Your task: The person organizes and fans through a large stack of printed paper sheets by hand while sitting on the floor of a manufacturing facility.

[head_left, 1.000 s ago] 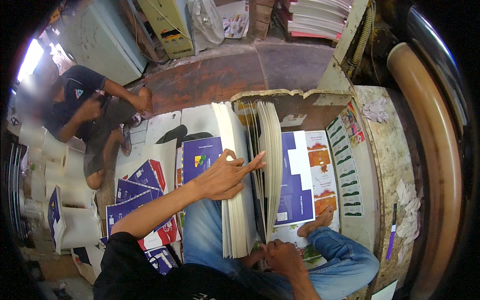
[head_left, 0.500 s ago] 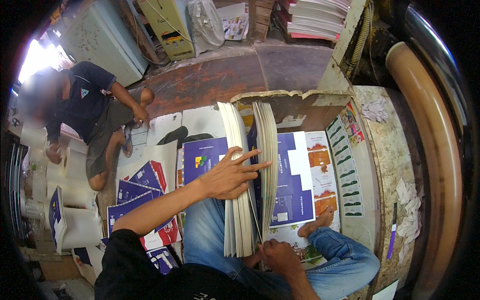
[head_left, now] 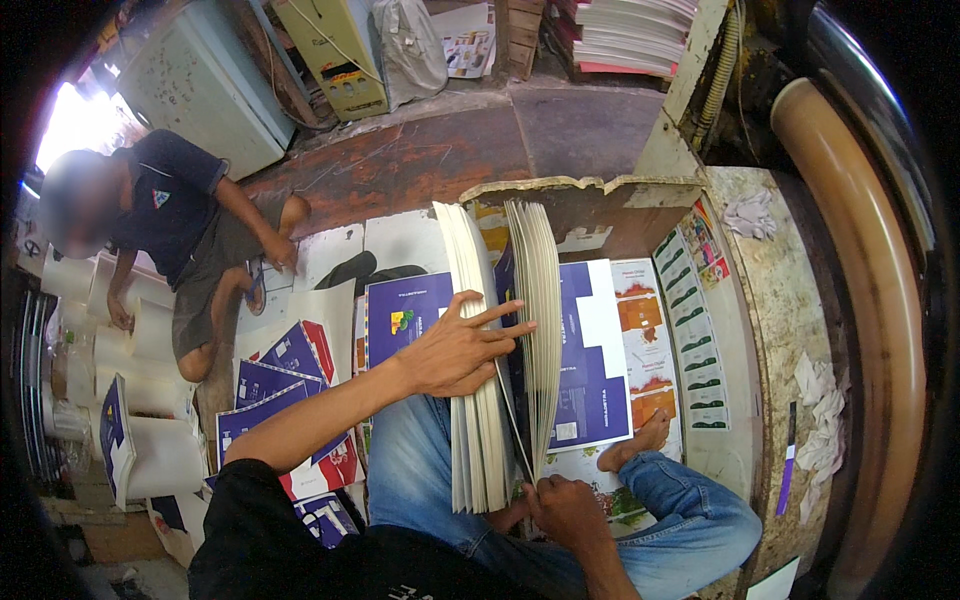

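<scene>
Two upright bundles of printed cardboard sheets stand before me, a thick left bundle (head_left: 476, 420) and a thinner, bowed right bundle (head_left: 537, 330). My left hand (head_left: 455, 350) lies across the left bundle, its fingers spread over the gap and touching the right bundle's edges. Down at the near end, my right hand (head_left: 565, 508) is closed on the lower corner of the right bundle; its fingertips are partly hidden. A dark slot separates the bundles. Beneath and beside them lies a flat blue-and-white printed sheet (head_left: 592, 370).
Loose blue and red printed sheets (head_left: 290, 375) lie at left. A co-worker (head_left: 190, 220) sits beyond them. To the right stand a low panel (head_left: 735, 400), a ledge with crumpled paper (head_left: 820, 400) and a large brown roller (head_left: 850, 250). A paper stack (head_left: 635, 35) stands at the back.
My right hand has shifted slightly right with the lower corner, and the gap between the bundles is a little wider there. My left hand barely moved. The co-worker's hand and head have moved slightly.
</scene>
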Available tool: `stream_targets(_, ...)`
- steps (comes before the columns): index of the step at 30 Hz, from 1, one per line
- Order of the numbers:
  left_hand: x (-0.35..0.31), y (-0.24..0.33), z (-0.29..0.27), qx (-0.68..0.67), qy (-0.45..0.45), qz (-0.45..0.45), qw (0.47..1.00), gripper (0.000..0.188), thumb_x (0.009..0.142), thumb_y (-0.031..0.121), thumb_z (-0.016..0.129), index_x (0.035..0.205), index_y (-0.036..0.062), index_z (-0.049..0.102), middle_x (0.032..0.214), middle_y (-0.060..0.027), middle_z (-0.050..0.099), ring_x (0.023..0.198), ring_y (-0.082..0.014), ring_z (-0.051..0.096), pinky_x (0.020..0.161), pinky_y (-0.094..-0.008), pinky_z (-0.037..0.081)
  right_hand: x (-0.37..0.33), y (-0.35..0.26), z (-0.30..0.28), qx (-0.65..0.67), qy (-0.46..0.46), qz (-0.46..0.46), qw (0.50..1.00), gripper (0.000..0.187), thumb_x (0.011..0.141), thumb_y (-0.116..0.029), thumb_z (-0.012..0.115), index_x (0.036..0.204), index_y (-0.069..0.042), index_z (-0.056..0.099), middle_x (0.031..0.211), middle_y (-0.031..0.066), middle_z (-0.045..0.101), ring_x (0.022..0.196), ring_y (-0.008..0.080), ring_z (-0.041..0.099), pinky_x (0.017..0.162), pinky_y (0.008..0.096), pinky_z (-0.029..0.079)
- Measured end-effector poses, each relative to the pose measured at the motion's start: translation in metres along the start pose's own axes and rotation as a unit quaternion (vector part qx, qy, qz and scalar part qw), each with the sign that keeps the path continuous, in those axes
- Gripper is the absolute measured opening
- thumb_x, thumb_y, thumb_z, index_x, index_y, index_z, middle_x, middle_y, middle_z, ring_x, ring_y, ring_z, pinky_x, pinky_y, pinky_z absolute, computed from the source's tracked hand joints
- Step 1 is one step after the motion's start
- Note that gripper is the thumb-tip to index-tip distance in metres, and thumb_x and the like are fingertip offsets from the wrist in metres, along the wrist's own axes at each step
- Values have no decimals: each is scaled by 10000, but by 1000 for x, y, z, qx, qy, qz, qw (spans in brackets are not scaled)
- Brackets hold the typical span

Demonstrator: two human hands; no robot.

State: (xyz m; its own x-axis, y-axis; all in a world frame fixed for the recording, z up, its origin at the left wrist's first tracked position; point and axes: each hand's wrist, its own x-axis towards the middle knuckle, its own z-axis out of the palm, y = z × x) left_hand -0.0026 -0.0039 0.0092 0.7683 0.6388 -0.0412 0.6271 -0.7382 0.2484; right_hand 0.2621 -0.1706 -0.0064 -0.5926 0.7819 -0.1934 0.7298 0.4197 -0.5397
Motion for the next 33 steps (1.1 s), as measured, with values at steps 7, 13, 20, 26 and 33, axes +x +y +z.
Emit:
stream_targets(7, -1, -1, -1, -1, 7, 7, 1000, 279, 797, 145, 552, 1056, 61, 617, 1618, -22, 360, 1541, -232, 207, 1172, -622, 186, -1, 3, 2, 10, -4, 24, 1000, 426, 1000, -283, 576, 715, 23, 658, 665, 209, 650, 546, 358, 655, 545, 442, 541)
stream_targets(13, 0, 1, -4, 1, 3, 9, 1000, 269, 819, 164, 541, 1060, 66, 609, 1624, -25, 347, 1534, -226, 229, 1181, -615, 174, 0, 3, 1, -2, 20, -18, 1000, 422, 998, -281, 581, 723, 29, 663, 670, 210, 655, 545, 358, 659, 539, 440, 544)
stream_targets(20, -3, 3, -6, 3, 3, -5, 1000, 294, 908, 201, 481, 1123, 55, 618, 1597, -57, 389, 1513, -225, 284, 1199, -616, 146, -2, -1, -6, -9, 11, 0, 1000, 418, 993, -284, 584, 725, 27, 664, 667, 210, 656, 551, 361, 665, 543, 446, 546)
stream_targets(26, -1, 7, -7, 42, 39, -8, 998, 325, 973, 287, 471, 1101, 23, 609, 1412, -123, 526, 1427, -236, 409, 1189, -634, 125, -2, 0, -5, 16, 30, 15, 999, 396, 985, -273, 595, 729, 21, 667, 674, 208, 662, 554, 361, 668, 549, 448, 550)
stream_targets(33, 3, 4, -14, -57, 30, -24, 998, 391, 1018, 354, 469, 1214, 17, 503, 1160, -157, 554, 1047, -254, 594, 996, -575, 305, -2, -1, -3, 6, 25, 22, 999, 391, 977, -269, 610, 733, 32, 667, 691, 217, 660, 564, 365, 668, 548, 457, 552)
